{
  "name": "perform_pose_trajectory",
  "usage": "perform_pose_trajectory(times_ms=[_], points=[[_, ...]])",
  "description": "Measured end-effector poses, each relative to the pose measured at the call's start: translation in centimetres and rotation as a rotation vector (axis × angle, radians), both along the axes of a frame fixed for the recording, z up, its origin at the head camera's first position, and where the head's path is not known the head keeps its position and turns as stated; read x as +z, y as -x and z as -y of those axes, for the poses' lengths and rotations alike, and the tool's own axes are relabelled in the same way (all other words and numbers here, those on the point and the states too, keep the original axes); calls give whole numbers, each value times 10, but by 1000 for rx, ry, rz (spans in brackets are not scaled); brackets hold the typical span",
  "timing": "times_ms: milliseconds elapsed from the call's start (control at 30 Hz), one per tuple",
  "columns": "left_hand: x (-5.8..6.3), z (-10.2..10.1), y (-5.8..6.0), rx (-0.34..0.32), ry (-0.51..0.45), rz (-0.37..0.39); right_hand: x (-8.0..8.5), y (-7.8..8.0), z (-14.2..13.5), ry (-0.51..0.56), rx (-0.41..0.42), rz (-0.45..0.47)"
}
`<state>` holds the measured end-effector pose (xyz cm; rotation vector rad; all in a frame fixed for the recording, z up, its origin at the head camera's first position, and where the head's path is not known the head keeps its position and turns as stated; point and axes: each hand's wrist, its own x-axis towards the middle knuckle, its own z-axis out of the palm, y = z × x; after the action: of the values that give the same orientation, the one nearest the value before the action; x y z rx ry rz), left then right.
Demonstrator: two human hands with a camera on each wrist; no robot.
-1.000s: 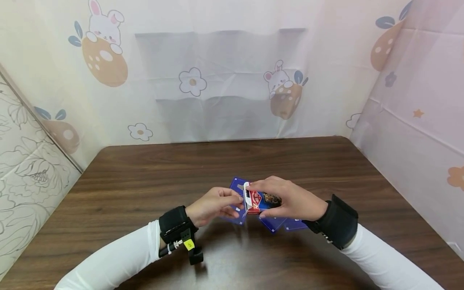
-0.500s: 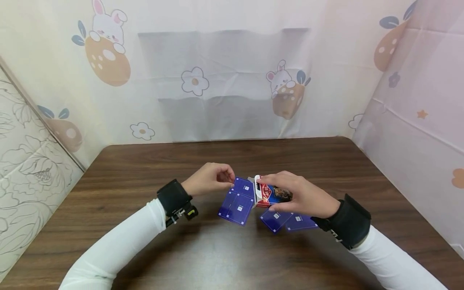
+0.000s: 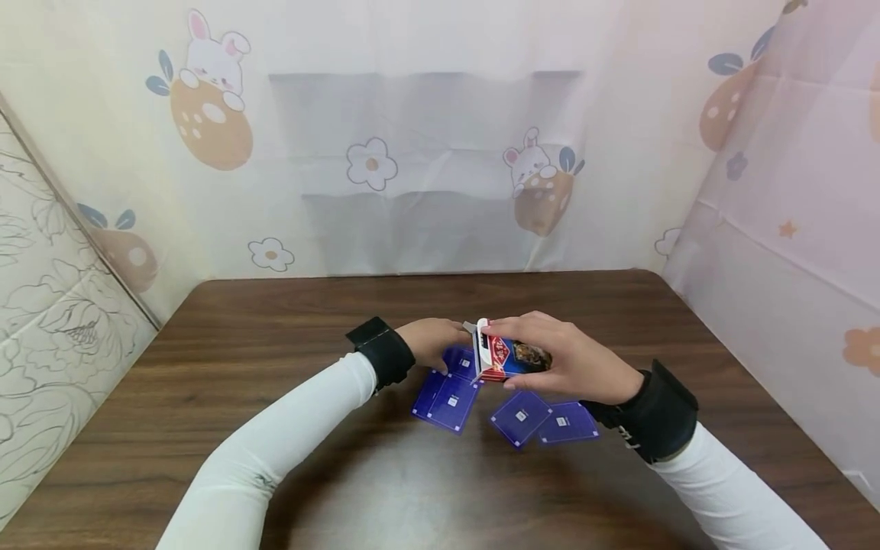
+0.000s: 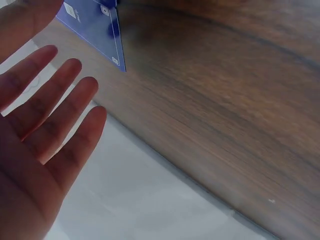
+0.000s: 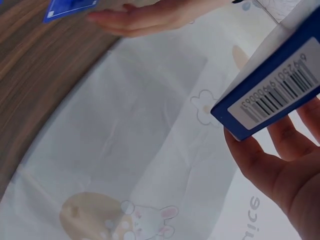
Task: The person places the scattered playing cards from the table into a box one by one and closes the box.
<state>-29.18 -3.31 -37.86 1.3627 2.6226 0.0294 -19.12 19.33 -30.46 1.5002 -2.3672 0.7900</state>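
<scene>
Box [image 3: 499,357] sits in the right hand [image 3: 574,357], near the left hand [image 3: 431,341].

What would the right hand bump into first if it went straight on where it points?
Likely the left hand, which lies ahead of the box the right hand holds; depth is unclear, so it might pass above.

I see the red and blue box [image 3: 498,357], the dark blue cards [image 3: 453,402] with white squares, the brown wood-grained worktop [image 3: 254,351], the pale rabbit-patterned cloth [image 3: 447,221]
</scene>
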Motion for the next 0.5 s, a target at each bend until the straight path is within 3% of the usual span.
perform_pose_trajectory(times_ms=[100,233,500], points=[[3,-5,-1,18,22,-2,0,1,5,-6,15,-9],[6,-10,-4,90,56,25,0,2,11,-17,27,4],[-3,-18,1,273,30,110,-1,0,18,-27,31,29]])
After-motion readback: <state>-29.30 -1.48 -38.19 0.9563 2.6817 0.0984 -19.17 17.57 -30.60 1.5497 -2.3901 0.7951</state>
